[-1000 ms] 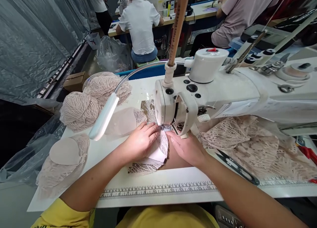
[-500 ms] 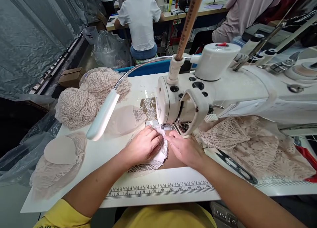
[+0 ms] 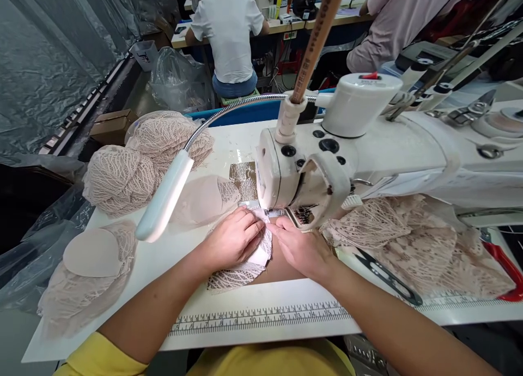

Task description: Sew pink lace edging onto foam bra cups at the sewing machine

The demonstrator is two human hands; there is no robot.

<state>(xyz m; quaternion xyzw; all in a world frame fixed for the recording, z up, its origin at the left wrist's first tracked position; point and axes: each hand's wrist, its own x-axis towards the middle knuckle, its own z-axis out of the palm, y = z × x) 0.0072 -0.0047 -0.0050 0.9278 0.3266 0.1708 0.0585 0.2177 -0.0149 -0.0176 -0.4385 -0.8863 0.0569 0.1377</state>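
A white sewing machine (image 3: 273, 169) stands over the table, its presser foot partly hidden by the machine head. Under its needle area lies a pale lace fabric piece (image 3: 235, 275) with a white layer along its right edge. My left hand (image 3: 232, 235) rests on this piece with fingers curled and pressing it down, close to the foot. From the right, my right hand (image 3: 300, 245) pinches the fabric's edge just in front of the needle. A brown surface (image 3: 281, 264) shows beneath both.
Lace bundles (image 3: 122, 177) and cut lace pieces (image 3: 92, 253) lie at left, under a lamp (image 3: 165, 196). Black thread snips (image 3: 390, 278), more lace (image 3: 429, 245) and red-handled scissors (image 3: 504, 270) sit at right. A printed ruler (image 3: 253, 319) runs along the front edge. Two people sit beyond.
The lace piece has shifted slightly under my hands near the presser foot. Both hands keep about the same place and grip. The whole view has moved a little.
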